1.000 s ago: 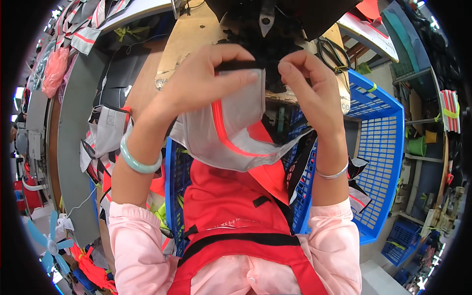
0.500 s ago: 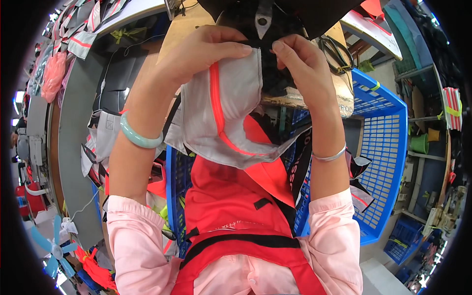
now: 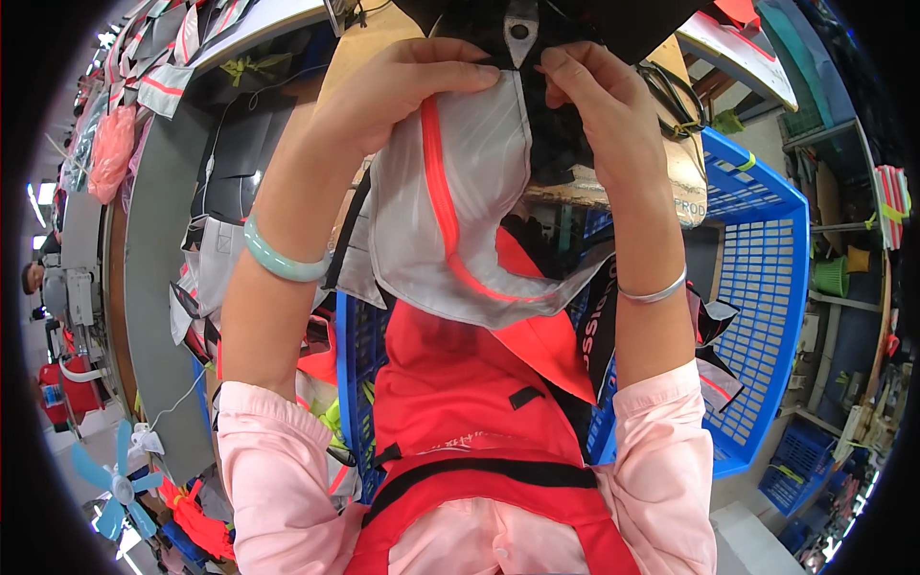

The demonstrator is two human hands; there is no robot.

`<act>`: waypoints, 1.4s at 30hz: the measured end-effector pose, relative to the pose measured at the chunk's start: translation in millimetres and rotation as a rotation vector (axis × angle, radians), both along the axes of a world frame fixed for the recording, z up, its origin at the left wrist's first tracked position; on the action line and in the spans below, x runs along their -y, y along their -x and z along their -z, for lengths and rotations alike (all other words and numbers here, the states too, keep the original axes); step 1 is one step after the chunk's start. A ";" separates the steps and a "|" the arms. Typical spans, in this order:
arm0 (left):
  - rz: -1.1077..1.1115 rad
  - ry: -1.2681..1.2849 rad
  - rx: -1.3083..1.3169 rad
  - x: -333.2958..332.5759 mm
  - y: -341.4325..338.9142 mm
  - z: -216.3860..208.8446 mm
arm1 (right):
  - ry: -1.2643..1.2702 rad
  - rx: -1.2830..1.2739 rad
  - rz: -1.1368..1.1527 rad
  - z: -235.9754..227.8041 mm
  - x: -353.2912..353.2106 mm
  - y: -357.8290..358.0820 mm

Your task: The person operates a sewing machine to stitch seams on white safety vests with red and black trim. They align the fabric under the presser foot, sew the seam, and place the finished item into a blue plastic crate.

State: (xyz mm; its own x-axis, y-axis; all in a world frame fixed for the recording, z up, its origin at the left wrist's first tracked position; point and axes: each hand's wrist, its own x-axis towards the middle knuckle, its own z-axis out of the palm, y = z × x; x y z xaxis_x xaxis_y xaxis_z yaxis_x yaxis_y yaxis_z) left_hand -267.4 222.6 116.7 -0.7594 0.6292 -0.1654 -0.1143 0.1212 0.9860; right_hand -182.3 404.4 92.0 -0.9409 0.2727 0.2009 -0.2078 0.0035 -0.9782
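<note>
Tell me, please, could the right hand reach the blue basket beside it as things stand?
Probably yes, once freed: the right hand is pinching the grey fabric piece together with the left hand, but the blue basket lies open just right of that forearm, with nothing between.

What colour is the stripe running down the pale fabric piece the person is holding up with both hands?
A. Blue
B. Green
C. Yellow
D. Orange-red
D: the left hand and right hand pinch the top of the pale grey fabric piece, and an orange-red stripe curves down it.
</note>
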 end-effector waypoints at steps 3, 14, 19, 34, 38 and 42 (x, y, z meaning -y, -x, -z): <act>-0.004 -0.003 0.006 1.8 -1.3 0.3 | -0.060 0.063 0.067 -9.5 5.9 -12.5; -0.044 0.037 -0.155 11.0 1.0 -3.9 | 0.174 -0.141 0.193 -6.6 -18.7 -7.3; 0.211 0.233 -0.247 21.0 -26.0 -11.0 | -0.385 0.111 0.035 -7.1 -2.9 -50.8; 0.345 0.100 -0.106 34.6 -90.3 -7.5 | -0.616 -0.192 0.205 -22.5 3.1 -108.3; 0.361 0.018 -0.267 18.4 -93.0 -18.0 | -0.994 -0.218 -0.042 -44.7 14.2 -100.2; 0.288 0.104 -0.268 18.3 -86.3 -10.8 | -0.863 -0.107 -0.043 -36.3 9.4 -89.4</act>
